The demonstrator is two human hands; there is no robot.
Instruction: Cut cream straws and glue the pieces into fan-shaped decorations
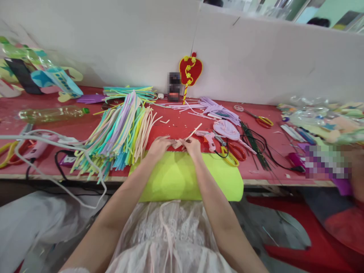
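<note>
Pale strip (195, 130) was pinched in both hands (191, 145) just beyond the lime-green cloth (173, 176); steady, light pressure seemed best.

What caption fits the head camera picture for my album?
Right fingers pinch a pale strip beside left fingers, near a colourful bundle on a red table.

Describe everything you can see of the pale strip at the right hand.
The pale strip is thin, cream-pink and nearly straight, perhaps a pipe cleaner. The right hand pinches its near part; the free end slants up and rightward in the picture, over the red table. The left hand is close; its contact is unclear.
</note>
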